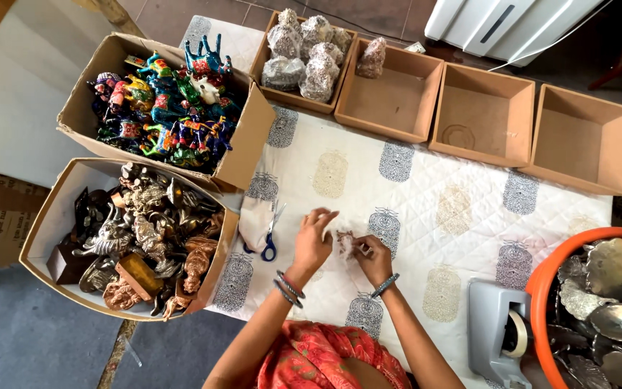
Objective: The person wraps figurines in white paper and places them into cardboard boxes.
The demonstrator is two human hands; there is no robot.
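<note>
My left hand (pixel 312 241) and my right hand (pixel 373 258) meet over a white quilted cloth (pixel 412 194) with grey and gold prints. Between them lies a small brownish figurine in clear plastic wrap (pixel 345 240). My right hand grips it from the right. The fingers of my left hand pinch the wrap at its left side. Both wrists carry bangles. Blue-handled scissors (pixel 271 234) lie on the cloth just left of my left hand.
A cardboard box of colourful painted animal figurines (pixel 170 108) and another of metal figurines (pixel 138 241) stand at the left. Wooden trays line the far edge, one with wrapped bundles (pixel 304 54), three bare (pixel 485 115). A grey tape dispenser (pixel 498 331) and an orange tub of metal pieces (pixel 602 302) sit at the right.
</note>
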